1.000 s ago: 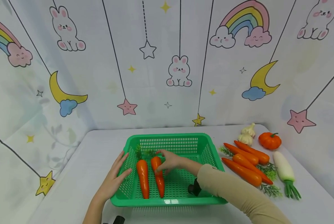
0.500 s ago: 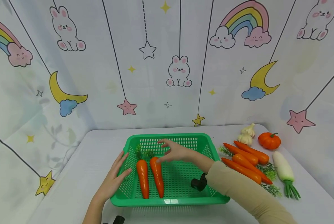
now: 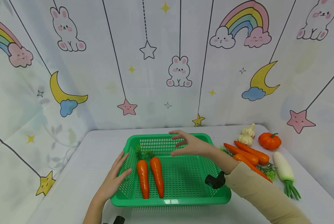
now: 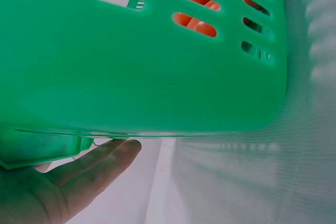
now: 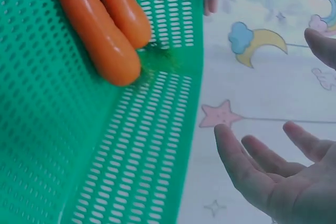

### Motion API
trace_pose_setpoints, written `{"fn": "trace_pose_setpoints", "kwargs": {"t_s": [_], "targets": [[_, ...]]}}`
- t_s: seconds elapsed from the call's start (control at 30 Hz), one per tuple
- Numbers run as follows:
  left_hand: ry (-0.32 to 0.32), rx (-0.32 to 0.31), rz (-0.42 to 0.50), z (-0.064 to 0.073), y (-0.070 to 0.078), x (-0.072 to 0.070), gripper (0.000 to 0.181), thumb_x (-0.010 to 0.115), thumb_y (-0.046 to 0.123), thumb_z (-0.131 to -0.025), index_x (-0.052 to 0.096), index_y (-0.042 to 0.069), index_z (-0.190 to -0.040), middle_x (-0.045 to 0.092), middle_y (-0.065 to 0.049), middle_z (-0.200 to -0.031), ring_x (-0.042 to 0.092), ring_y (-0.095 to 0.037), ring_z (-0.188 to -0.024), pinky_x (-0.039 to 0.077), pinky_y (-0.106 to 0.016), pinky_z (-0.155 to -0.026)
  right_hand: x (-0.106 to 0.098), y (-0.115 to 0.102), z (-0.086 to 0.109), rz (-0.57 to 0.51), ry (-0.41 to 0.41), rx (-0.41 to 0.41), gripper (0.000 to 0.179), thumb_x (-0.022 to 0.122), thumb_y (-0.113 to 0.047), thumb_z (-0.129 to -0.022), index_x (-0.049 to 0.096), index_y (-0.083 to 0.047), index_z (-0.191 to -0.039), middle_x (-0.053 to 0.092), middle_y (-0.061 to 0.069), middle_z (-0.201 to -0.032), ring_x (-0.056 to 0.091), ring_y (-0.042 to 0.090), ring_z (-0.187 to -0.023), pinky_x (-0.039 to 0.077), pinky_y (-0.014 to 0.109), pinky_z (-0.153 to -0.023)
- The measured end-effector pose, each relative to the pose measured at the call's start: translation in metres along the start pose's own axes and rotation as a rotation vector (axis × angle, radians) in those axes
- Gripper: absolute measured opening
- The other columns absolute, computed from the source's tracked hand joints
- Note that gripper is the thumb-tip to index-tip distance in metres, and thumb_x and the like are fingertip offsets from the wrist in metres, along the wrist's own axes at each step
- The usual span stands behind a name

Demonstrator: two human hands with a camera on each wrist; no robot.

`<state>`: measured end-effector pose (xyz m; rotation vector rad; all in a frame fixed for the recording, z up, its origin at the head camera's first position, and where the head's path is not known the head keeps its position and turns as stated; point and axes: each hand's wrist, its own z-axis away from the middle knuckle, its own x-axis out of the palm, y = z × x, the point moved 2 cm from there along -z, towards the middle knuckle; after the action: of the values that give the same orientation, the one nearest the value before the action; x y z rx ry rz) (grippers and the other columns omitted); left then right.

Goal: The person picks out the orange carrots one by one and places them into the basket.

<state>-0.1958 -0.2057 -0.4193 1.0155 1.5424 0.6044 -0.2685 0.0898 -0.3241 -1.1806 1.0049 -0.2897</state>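
on the table [image 3: 71, 186] sat one green basket [image 3: 139, 203]; in its left half lay two carrots [image 3: 157, 177], side by side, leafy tops toward the far end. left hand [image 3: 113, 180]: rested against the basket's left rim, fingers apart. right hand [image 3: 193, 145]: hung near the far rim, right of the pair, fingers apart and loosely bent. at right lay loose carrots [image 3: 240, 154] and a radish [image 3: 283, 165]; at far right, garlic [image 3: 246, 134] and a pumpkin [image 3: 269, 141].
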Motion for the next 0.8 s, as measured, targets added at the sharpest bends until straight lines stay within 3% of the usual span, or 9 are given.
{"fn": "trace_pose_setpoints", "kwargs": {"t_s": [0.4,0.8], "targets": [[0.001,0.005,0.017,0.0,0.001,0.001,0.058,0.051,0.026,-0.094,0.026,0.011,-0.145,0.008,-0.013,-0.152,0.004,-0.039,-0.136,0.011,-0.071,-0.095,-0.032,0.003,0.044,0.074,0.066,-0.064,0.078,0.072,-0.025,-0.08,0.027,-0.018,-0.143,0.038,0.019,-0.138,0.05,0.033,-0.114,0.048,0.045,-0.083],[0.001,0.005,0.021,0.0,0.002,0.0,0.057,0.05,0.026,-0.094,0.027,0.012,-0.145,0.008,-0.012,-0.152,0.005,-0.039,-0.136,0.012,-0.072,-0.094,-0.057,0.022,0.085,0.094,0.148,-0.01,0.077,0.07,-0.023,-0.081,0.025,-0.02,-0.144,0.035,0.02,-0.139,0.046,0.039,-0.115,0.047,0.049,-0.083]]}}
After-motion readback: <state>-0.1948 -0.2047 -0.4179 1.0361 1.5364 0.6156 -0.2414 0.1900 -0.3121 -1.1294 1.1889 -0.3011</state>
